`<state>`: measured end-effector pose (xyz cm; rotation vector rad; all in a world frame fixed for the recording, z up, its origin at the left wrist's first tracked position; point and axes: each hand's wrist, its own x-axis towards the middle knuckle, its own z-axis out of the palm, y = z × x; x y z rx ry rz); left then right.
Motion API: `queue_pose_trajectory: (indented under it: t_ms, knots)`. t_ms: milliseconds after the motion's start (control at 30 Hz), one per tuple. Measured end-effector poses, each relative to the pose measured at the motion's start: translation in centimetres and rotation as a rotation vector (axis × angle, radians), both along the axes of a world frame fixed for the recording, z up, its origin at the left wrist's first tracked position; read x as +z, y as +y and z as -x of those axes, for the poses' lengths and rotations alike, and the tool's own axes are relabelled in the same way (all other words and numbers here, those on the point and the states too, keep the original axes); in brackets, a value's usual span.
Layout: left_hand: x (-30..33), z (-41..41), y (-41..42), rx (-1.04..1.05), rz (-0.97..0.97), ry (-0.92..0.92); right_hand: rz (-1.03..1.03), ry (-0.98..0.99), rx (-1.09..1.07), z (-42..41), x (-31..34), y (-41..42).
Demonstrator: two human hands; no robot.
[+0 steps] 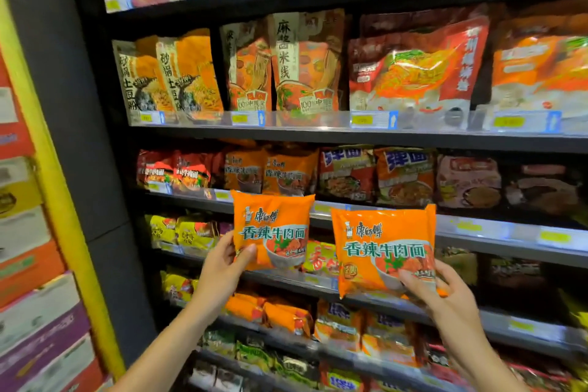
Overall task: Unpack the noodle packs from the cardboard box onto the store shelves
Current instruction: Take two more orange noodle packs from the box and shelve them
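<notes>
I hold two orange noodle packs up in front of the store shelves. My left hand (224, 261) grips the lower left corner of the left orange noodle pack (273, 226). My right hand (436, 288) pinches the lower right corner of the right orange noodle pack (381, 248). Both packs are upright, facing me, just below a shelf row where matching orange packs (286, 172) stand. The cardboard box is out of view.
Black shelves (350, 134) hold many noodle packs on every level, with clear price strips along the front edges. A black upright post (79, 137) and a yellow-edged stack of cartons (31, 264) stand to the left.
</notes>
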<state>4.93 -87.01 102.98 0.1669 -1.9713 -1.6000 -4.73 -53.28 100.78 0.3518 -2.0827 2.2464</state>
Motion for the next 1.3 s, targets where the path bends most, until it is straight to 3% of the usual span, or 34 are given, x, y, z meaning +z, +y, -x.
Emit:
queue_pose_trajectory:
  t_ms: [367, 567, 933, 1200, 1300]
  knots:
    - [3.8, 8.6, -13.2, 0.127, 0.057, 0.079, -0.023, 0.003, 0.057, 6.8, 3.0, -11.3]
    - [4.6, 13.9, -20.8, 0.102, 0.109, 0.081, -0.051, 0.034, -0.028, 8.2, 3.0, -17.7]
    - [5.0, 20.8, -24.9, -0.015, 0.097, 0.157, -0.049, 0.053, -0.145, 8.3, 2.5, -23.6]
    - [4.8, 23.3, -25.4, 0.202, 0.589, -0.095, -0.020, 0.064, -0.154, 7.9, 4.0, -25.4]
    - [4.3, 22.7, -25.4, 0.251, 0.681, -0.156, -0.006, 0.072, -0.169, 8.1, 4.8, -26.0]
